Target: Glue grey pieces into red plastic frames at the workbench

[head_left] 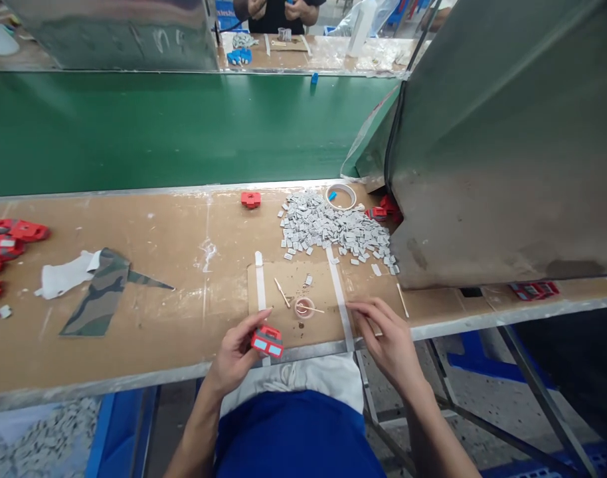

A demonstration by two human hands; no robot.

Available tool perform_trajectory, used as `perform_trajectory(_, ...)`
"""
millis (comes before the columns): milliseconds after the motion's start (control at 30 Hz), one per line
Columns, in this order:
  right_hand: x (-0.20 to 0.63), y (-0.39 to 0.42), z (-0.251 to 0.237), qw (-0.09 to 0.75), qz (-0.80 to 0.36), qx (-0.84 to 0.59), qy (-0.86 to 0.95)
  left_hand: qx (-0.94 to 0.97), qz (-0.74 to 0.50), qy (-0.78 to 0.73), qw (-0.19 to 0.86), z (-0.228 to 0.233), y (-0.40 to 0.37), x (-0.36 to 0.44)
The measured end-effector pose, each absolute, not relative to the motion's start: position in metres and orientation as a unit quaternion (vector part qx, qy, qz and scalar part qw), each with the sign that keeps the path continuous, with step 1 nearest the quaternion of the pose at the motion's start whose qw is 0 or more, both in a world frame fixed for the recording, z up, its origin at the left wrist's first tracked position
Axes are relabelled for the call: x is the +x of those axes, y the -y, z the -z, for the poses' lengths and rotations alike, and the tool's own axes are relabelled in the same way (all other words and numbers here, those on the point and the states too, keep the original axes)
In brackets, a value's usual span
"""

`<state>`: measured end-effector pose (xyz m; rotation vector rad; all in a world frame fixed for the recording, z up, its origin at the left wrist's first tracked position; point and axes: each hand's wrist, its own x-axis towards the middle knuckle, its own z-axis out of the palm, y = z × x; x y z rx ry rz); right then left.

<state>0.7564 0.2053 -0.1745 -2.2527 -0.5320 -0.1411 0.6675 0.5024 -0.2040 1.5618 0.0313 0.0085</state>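
Green conveyor belt (174,126) runs across the far side, and a large grey metal housing (507,146) stands at the right. Nearer lies the brown workbench (149,265), with a cardboard mat (293,282) taped down at its front edge. Behind the mat, a heap of small grey tiles (333,229) spreads out just beside a roll of white tape (341,196). Loose red parts (9,239) sit at the far left.

Over the front edge of the bench, the left hand (234,355) grips a red plastic piece (267,341) with two pale blue panels facing up. The right hand (388,335) rests with fingers curled on the mat's edge; it may pinch something thin, but that is too small to tell. Between the hands sits a tiny cup (304,308) with a stick (311,308) laid across it.

A steady, level hold on the piece, close to the cup, would suit fine placement best.
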Motion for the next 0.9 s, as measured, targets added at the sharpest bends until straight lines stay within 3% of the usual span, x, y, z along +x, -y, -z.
perform_trajectory(333,0.719,-0.268,0.145,0.583,-0.06,-0.774,0.238,0.721,0.006,0.004,0.693,0.206,-0.494,0.672)
perform_trajectory(900,0.726,-0.293,0.158,0.563,-0.121,-0.774,0.263,0.732,-0.007,0.038,0.68,0.208,-0.495,0.672)
